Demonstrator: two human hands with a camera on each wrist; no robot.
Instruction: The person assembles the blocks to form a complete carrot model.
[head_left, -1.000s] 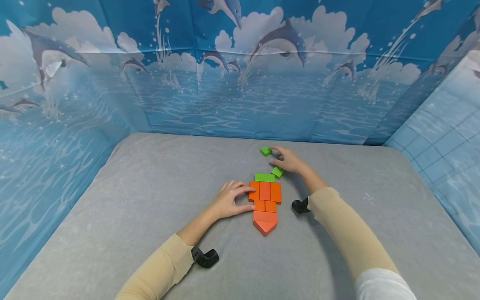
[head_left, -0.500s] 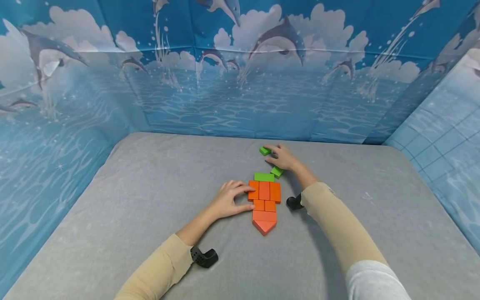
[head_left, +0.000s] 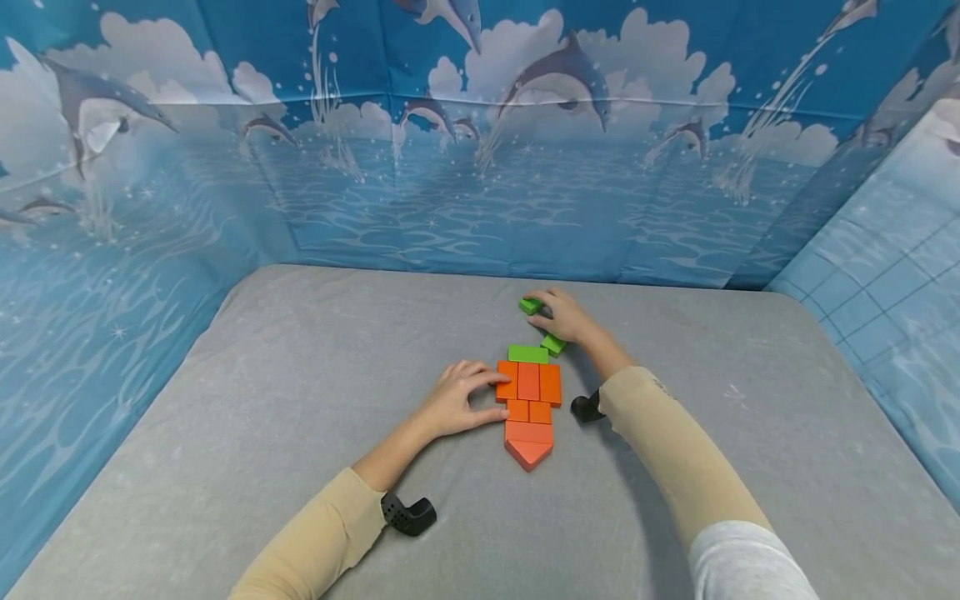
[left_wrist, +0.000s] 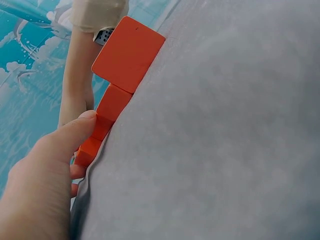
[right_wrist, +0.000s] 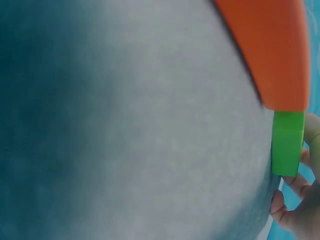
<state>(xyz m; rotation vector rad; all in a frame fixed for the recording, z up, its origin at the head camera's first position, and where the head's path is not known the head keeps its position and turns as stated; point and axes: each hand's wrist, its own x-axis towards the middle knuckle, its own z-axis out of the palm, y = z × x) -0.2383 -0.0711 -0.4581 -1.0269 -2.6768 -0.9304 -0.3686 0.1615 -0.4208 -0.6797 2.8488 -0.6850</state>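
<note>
Orange and coral wooden blocks lie flat in an arrow-like figure: three upright blocks [head_left: 528, 382], two small blocks [head_left: 540, 412], a bar [head_left: 528, 431] and a triangle [head_left: 528, 453] pointing toward me. A green rectangular block [head_left: 528, 354] tops the figure; a tilted green block [head_left: 553, 344] lies at its right corner. My left hand [head_left: 456, 402] rests along the figure's left side, index finger on an upper block, thumb [left_wrist: 82, 125] against a small one. Farther back, my right hand [head_left: 566, 317] pinches another green block [head_left: 528, 306] between thumb and fingers.
A grey cloth-covered table [head_left: 300, 400] spreads out around the blocks. Blue dolphin-print curtains [head_left: 480, 200] stand behind it and at both sides. Black wrist mounts [head_left: 411, 517] hang below both forearms.
My right hand has moved left to the farthest green block, and its fingers have closed on it. That block has shifted slightly toward me. The left hand stays in place.
</note>
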